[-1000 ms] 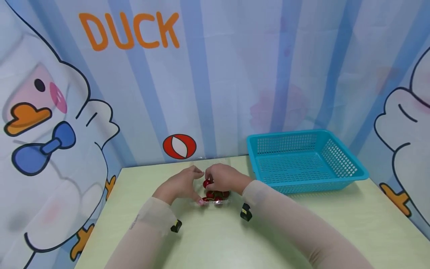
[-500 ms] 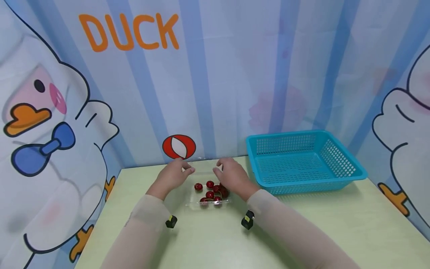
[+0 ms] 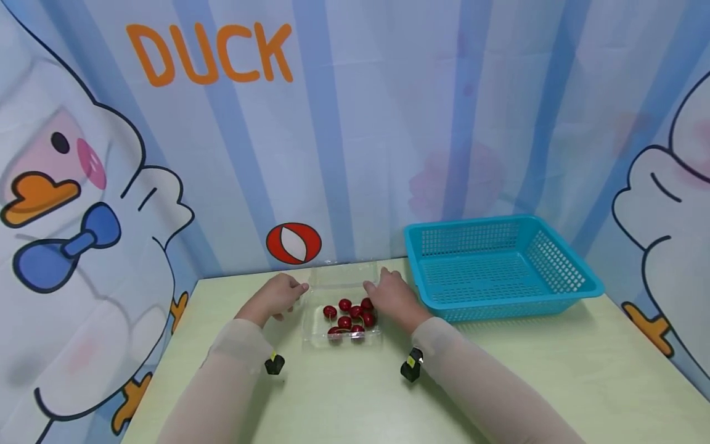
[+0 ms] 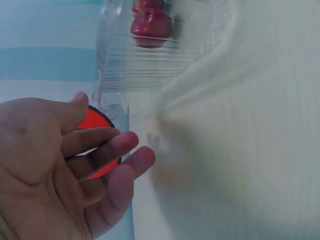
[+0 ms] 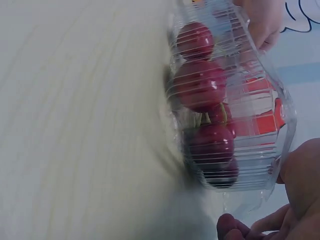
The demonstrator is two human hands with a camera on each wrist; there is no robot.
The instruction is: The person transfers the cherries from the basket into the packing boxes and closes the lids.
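A clear plastic box point(image 3: 310, 333) with its lid point(image 3: 344, 275) folded back stands on the table, holding several red cherries point(image 3: 355, 312). Beside its back left corner is my left hand point(image 3: 274, 298). The left wrist view shows that hand point(image 4: 65, 165) with loosely bent fingers and nothing between them, its thumb tip close to the box edge. At the back right corner, my right hand point(image 3: 396, 295) has its thumb against the rim. In the right wrist view its fingers point(image 5: 227, 222) lie below the box end, gripping nothing visible.
A blue plastic basket point(image 3: 501, 303) with perforated sides stands to the right of the box on the pale table point(image 3: 344, 401). A striped curtain point(image 3: 377, 135) with printed ducks hangs directly behind the table's back edge.
My right hand has let go of a cherry, which lies in the box. Both hands have moved apart to the box's two sides, bringing the cherries into full sight.
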